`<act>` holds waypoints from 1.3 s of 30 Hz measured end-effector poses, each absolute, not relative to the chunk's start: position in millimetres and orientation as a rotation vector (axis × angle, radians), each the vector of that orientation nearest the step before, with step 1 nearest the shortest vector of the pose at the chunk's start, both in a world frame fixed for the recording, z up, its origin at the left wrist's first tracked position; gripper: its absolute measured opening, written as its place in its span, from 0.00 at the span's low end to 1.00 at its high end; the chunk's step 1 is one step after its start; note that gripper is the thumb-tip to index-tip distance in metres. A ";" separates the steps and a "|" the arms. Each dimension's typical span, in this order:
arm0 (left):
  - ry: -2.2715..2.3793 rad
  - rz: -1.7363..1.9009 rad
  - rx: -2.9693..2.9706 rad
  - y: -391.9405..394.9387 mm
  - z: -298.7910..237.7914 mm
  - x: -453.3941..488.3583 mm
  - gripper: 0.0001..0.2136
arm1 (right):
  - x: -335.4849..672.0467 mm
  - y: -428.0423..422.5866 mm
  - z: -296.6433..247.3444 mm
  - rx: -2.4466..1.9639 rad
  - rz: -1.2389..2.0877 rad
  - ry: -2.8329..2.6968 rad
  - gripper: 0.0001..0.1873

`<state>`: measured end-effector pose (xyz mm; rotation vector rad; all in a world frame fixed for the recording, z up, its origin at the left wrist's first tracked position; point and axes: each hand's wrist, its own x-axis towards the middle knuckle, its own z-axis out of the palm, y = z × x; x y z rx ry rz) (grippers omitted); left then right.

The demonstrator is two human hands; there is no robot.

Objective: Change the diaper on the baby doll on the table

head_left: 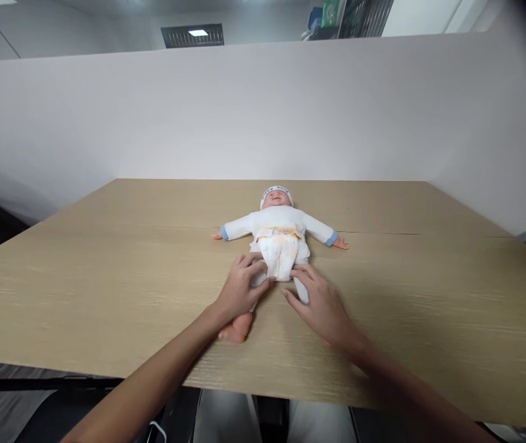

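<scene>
A baby doll (278, 215) lies on its back, head away from me and arms spread wide. It wears a white long-sleeved top with blue cuffs, a white printed headband and white leggings. A white diaper (278, 253) with a colourful printed waistband is around its hips. My left hand (243, 284) bends over the doll's leg on the left, thumb and fingertips closed at the diaper's leg edge. On the other side, my right hand (320, 303) has its thumb and fingers apart around the leg, fingertips touching the diaper's edge. This hand hides most of that leg and foot.
The doll lies on a wide wooden table (106, 264) with a thin seam across its far part. A white partition (263, 117) rises behind the table and continues along the sides. My legs (226, 418) are below the near edge.
</scene>
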<state>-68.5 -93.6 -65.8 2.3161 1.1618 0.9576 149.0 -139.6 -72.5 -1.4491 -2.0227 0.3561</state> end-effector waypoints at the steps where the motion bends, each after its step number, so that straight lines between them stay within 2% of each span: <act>1: 1.150 0.955 2.308 -93.7 -65.1 -68.7 0.05 | 148.2 -139.9 -72.2 -1.434 0.366 -2.014 0.12; 5: 1.095 0.919 2.303 -92.7 -60.6 -68.2 0.04 | 146.0 -139.3 -71.0 -1.394 0.391 -1.983 0.13; 10: 1.104 0.848 2.241 -89.5 -61.7 -67.8 0.07 | 146.2 -135.2 -67.7 -1.431 0.452 -1.976 0.09; 12: 1.133 0.899 2.137 -87.1 -66.2 -68.5 0.08 | 146.7 -133.2 -67.1 -1.486 0.498 -1.914 0.11; 20: 1.026 1.050 1.601 -75.7 -84.7 -67.5 0.21 | 159.5 -123.0 -67.7 -1.473 0.674 -1.565 0.18; 23: 1.053 1.104 1.468 -76.3 -87.8 -66.5 0.24 | 163.4 -122.2 -64.1 -1.507 0.683 -1.575 0.16; 29: 1.135 0.963 1.738 -79.1 -82.3 -69.9 0.17 | 160.5 -123.6 -61.3 -1.500 0.539 -1.754 0.10; 32: 1.058 0.875 1.733 -79.7 -73.7 -69.6 0.18 | 159.9 -120.4 -67.0 -1.469 0.522 -1.805 0.12; 39: 0.893 0.835 1.332 -81.4 -60.0 -72.0 0.21 | 169.5 -111.5 -75.5 -1.407 0.899 -1.610 0.16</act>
